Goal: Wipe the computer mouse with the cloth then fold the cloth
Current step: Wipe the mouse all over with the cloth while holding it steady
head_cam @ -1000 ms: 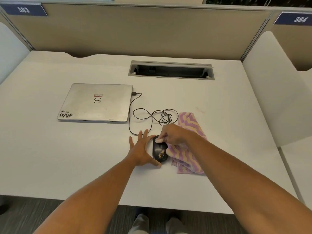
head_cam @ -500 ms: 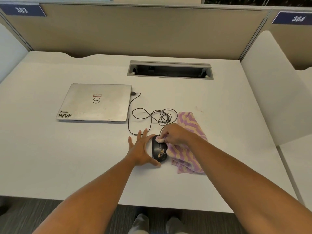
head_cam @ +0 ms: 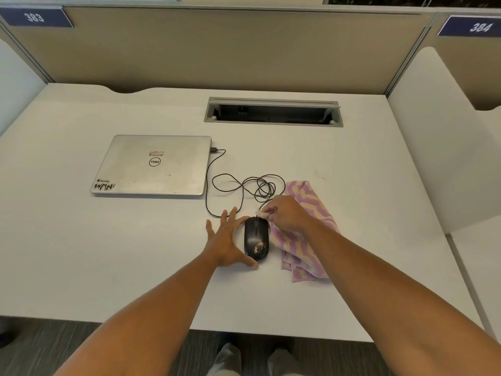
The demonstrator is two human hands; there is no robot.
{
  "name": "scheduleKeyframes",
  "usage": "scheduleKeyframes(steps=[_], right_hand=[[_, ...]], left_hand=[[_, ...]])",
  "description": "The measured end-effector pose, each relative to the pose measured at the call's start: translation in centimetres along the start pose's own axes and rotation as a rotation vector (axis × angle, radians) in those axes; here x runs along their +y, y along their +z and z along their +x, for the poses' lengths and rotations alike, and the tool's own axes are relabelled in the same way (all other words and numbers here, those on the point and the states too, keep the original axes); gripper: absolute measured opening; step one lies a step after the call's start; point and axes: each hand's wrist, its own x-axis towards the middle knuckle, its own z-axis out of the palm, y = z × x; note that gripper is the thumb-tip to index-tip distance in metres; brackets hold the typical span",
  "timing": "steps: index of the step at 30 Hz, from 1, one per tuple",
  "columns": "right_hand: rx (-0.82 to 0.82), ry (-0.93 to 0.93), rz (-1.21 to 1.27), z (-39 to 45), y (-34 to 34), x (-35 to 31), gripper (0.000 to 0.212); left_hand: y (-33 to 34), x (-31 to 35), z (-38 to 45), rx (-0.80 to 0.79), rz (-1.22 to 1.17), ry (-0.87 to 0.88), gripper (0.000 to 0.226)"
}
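Centrally, one black computer mouse (head_cam: 256, 238) lies on a white desk (head_cam: 81, 253). One left hand (head_cam: 226, 240) rests spread flat against its left side. One right hand (head_cam: 284, 215) pinches one striped cloth (head_cam: 306, 248) at its front. One cable (head_cam: 233, 183) coils behind, reaching one closed laptop (head_cam: 154, 165).

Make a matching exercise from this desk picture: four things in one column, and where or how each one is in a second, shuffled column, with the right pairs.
Things
1. laptop
2. mouse
3. cloth
4. left hand

Descriptions
A. bunched at one corner in the right hand
B. fingers spread, braced against the mouse's left side
C. closed, with a cable plugged in
D. black, with a pale smudge near its rear

Pairs: 1-C, 2-D, 3-A, 4-B
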Motion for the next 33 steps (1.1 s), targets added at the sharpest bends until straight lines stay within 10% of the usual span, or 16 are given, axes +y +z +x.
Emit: scheduleKeyframes(steps=[8, 16, 25, 33], right_hand=[[-0.329, 0.132, -0.005, 0.4, -1.0, 0.2, 0.011], [-0.046, 0.102, -0.003, 1.3, 0.4, -0.7, 0.023], [-0.504, -0.060, -0.212, 0.8, -0.2, -2.7, 0.021], [-0.280, -0.185, -0.087, -0.2, 1.5, -4.3, 0.011]], left_hand=[[0.0, -0.1, 0.1, 0.001, -0.012, -0.001, 0.138], [0.1, -0.2, 0.1, 0.003, 0.004, 0.006, 0.140], [0.2, -0.3, 0.0, 0.016, 0.005, 0.021, 0.138], [0.4, -0.2, -0.1, 0.018, -0.034, 0.053, 0.137]])
